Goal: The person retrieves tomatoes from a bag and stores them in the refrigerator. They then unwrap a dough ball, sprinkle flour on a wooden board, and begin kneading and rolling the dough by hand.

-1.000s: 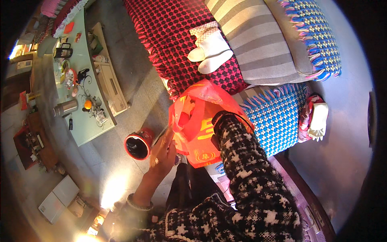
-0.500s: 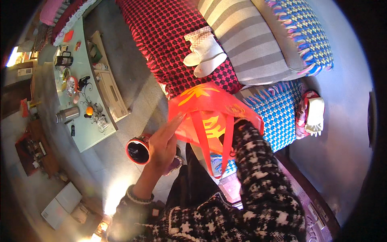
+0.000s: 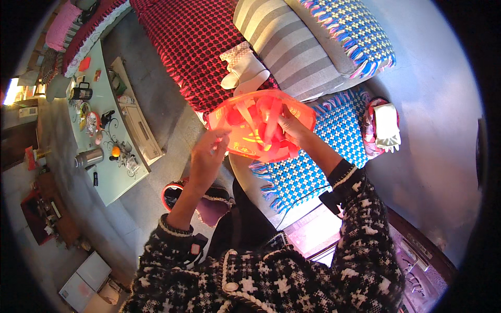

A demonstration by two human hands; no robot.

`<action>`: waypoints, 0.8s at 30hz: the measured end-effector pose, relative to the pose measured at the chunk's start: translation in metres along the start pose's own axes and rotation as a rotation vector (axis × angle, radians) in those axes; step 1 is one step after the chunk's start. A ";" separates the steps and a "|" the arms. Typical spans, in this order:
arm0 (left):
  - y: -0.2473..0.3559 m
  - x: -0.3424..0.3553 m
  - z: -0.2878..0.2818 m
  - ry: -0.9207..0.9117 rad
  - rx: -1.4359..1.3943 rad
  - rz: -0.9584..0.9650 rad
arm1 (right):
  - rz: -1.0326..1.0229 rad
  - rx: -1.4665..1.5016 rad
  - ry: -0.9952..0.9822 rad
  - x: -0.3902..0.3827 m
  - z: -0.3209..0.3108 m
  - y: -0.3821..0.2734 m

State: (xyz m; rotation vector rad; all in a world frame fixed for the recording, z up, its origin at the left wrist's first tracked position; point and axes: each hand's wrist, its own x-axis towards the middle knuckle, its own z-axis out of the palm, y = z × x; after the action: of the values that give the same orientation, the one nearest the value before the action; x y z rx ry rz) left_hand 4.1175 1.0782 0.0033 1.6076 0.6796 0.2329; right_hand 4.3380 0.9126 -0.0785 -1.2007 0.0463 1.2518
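A red shopping bag (image 3: pixel 245 142) with yellow print is held up in front of me, its mouth turned toward me and its red strap handles (image 3: pixel 272 120) lying across the opening. My left hand (image 3: pixel 207 156) pinches the bag's left edge. On the right side, my right hand (image 3: pixel 295 129) is closed on the rim beside a strap, with some of its fingers out of sight inside the bag. Nothing but red fabric can be made out inside. Just beyond the bag, a pair of pale boots (image 3: pixel 242 70) with checked cuffs lies on a red-and-black crocheted cover (image 3: pixel 175 44).
A grey striped cushion (image 3: pixel 292 49) and a blue-white crocheted cover (image 3: pixel 336 135) are beside the bag. White gloves (image 3: pixel 386 125) rest on a bundle at the right. To the left stands a glass table (image 3: pixel 112 180) with a steel thermos (image 3: pixel 90 157). A red-rimmed bucket (image 3: pixel 169 195) is by my legs.
My right hand, hidden in the bag before, now shows at its right rim. My left hand has closed on the left edge. The bag is tipped so its mouth faces me, straps folded inward.
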 end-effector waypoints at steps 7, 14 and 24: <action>-0.021 -0.028 0.024 -0.215 -0.279 -0.214 | 0.249 0.480 -0.428 -0.058 0.043 -0.023; 0.006 -0.039 0.027 -0.196 -0.569 -0.208 | 0.362 0.112 -0.334 -0.099 0.105 -0.018; -0.010 -0.075 -0.022 -0.289 -0.859 -0.254 | 0.146 -0.572 -0.430 -0.117 0.141 -0.023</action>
State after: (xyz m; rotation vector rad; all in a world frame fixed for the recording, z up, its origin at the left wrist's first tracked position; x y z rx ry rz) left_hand 4.0433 1.0552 0.0152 0.7040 0.4542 0.0788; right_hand 4.2302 0.9347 0.0698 -1.3947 -0.5840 1.6949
